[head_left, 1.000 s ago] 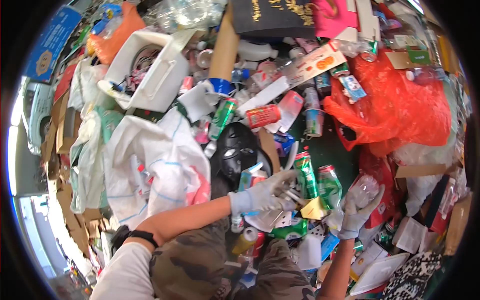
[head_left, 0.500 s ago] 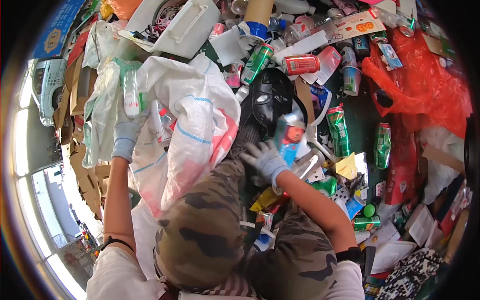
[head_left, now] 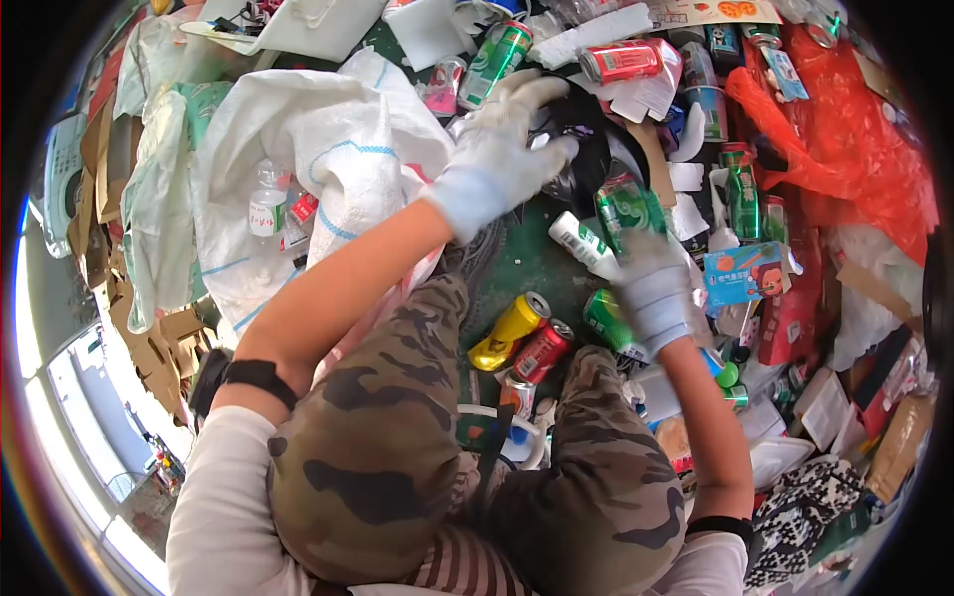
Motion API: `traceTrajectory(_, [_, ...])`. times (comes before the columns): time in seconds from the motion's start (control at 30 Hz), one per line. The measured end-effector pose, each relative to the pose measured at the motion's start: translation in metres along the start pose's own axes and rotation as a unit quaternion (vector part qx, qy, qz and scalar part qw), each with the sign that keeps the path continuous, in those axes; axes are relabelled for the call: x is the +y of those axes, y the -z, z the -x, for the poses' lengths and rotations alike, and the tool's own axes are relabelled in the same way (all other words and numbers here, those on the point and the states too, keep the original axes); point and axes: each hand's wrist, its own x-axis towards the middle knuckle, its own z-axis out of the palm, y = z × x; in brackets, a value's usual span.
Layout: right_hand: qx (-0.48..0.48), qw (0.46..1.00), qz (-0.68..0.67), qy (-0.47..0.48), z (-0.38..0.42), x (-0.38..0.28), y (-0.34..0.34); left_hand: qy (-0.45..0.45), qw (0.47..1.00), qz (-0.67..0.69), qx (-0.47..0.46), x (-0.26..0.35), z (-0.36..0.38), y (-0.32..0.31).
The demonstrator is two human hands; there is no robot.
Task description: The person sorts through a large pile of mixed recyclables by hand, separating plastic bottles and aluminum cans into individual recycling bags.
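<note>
Right hand grips green can, left hand open above

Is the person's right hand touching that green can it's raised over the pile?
Touching. The head view shows the gloved right hand with its fingers wrapped around the lower part of the green can, lifting it above the green floor.

Glossy metal green can, woven plastic white sack, knitted cloth gloves, crinkled shiny red plastic bag

A crushed green drink can sits in the right-hand fingers. A white woven sack lies left of the left-hand fingers, a black plastic helmet beneath them.
</note>
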Motion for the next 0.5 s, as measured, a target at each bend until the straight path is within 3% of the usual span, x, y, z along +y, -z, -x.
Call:
traceTrajectory(0.03, [0.042, 0.981, -0.050, 0.181, -0.009, -0.029, -0.007, 0.124, 0.990, 0.054, -0.036, -0.007, -0.014, -0.012])
traceTrajectory(0.07, [-0.058, 0.966, -0.092, 0.233, -0.009, -0.061, -0.008, 0.218, 0.972, 0.059, -0.059, -0.030, -0.029, -0.032])
traceTrajectory(0.1, [-0.170, 0.902, -0.141, 0.371, -0.008, -0.081, -0.034, 0.226, 0.973, 0.001, -0.048, -0.045, -0.041, -0.042])
traceTrajectory(0.13, [-0.134, 0.855, -0.146, 0.479, -0.006, -0.095, -0.064, 0.233, 0.970, -0.058, -0.033, -0.057, -0.052, -0.049])
traceTrajectory(0.17, [-0.106, 0.835, -0.174, 0.512, -0.004, -0.102, -0.103, 0.247, 0.965, -0.092, -0.013, -0.070, -0.060, -0.051])
traceTrajectory(0.2, [-0.104, 0.826, -0.153, 0.532, -0.006, -0.104, -0.117, 0.259, 0.957, -0.127, 0.011, -0.083, -0.070, -0.051])
traceTrajectory(0.23, [-0.103, 0.817, -0.133, 0.552, -0.007, -0.105, -0.129, 0.324, 0.933, -0.155, -0.021, -0.096, -0.082, -0.050])
traceTrajectory(0.33, [-0.142, 0.845, -0.060, 0.512, 0.004, -0.100, -0.121, 0.370, 0.910, -0.183, -0.045, -0.124, -0.083, -0.054])
traceTrajectory(0.37, [-0.130, 0.883, -0.093, 0.441, 0.015, -0.094, -0.137, 0.345, 0.912, -0.208, -0.074, -0.119, -0.080, -0.054])
traceTrajectory(0.4, [-0.117, 0.913, -0.125, 0.369, -0.001, -0.090, -0.109, 0.321, 0.912, -0.234, -0.100, -0.111, -0.072, -0.054])
traceTrajectory(0.43, [-0.246, 0.880, -0.044, 0.403, -0.009, -0.072, -0.074, 0.298, 0.917, -0.243, -0.110, -0.105, -0.069, -0.054])
traceTrajectory(0.5, [-0.243, 0.913, -0.030, 0.326, -0.012, -0.048, -0.068, 0.254, 0.934, -0.219, -0.124, -0.095, -0.064, -0.064])
